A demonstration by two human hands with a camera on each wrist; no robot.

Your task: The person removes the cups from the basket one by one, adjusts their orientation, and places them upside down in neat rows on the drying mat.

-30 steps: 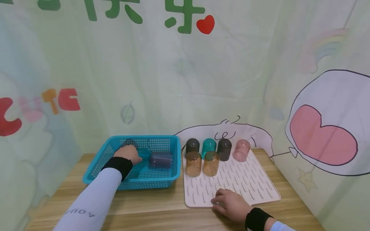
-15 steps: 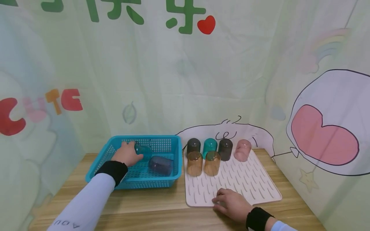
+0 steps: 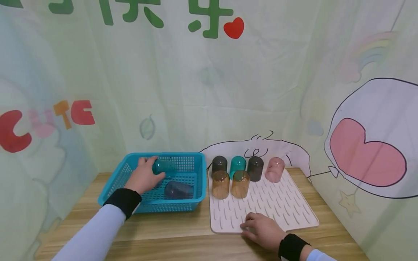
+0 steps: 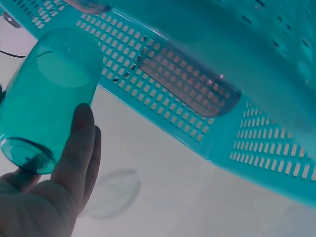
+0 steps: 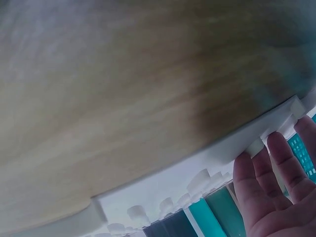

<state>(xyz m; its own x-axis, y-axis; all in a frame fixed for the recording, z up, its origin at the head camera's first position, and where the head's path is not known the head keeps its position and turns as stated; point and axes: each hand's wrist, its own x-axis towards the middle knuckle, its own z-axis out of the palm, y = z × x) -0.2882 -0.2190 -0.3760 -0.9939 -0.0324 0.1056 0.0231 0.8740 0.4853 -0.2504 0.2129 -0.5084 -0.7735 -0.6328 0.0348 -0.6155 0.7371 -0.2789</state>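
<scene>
My left hand (image 3: 146, 176) is inside the blue-green basket (image 3: 166, 207), gripping a clear teal cup (image 3: 162, 166) that lies on its side. In the left wrist view, thumb and fingers go round one end of that teal cup (image 4: 57, 94). A dark purplish cup (image 3: 179, 190) lies in the basket nearer the front. In the left wrist view a greyish cup (image 4: 192, 81) shows against the mesh wall. My right hand (image 3: 262, 231) rests at the front edge of the white ridged mat (image 3: 277, 206), fingers touching it and holding nothing.
Upside-down cups stand along the mat's back left: dark grey (image 3: 219, 165), teal (image 3: 238, 166), dark brown (image 3: 255, 169) and pink (image 3: 275, 169). In front are two amber cups, one left (image 3: 220, 185), one right (image 3: 240, 185). A printed curtain (image 3: 196, 90) hangs behind the wooden table (image 3: 183, 239).
My left hand has shifted left and now grips the teal cup, which sits higher in the basket. The dark purplish cup has rolled slightly forward. My right hand stays put.
</scene>
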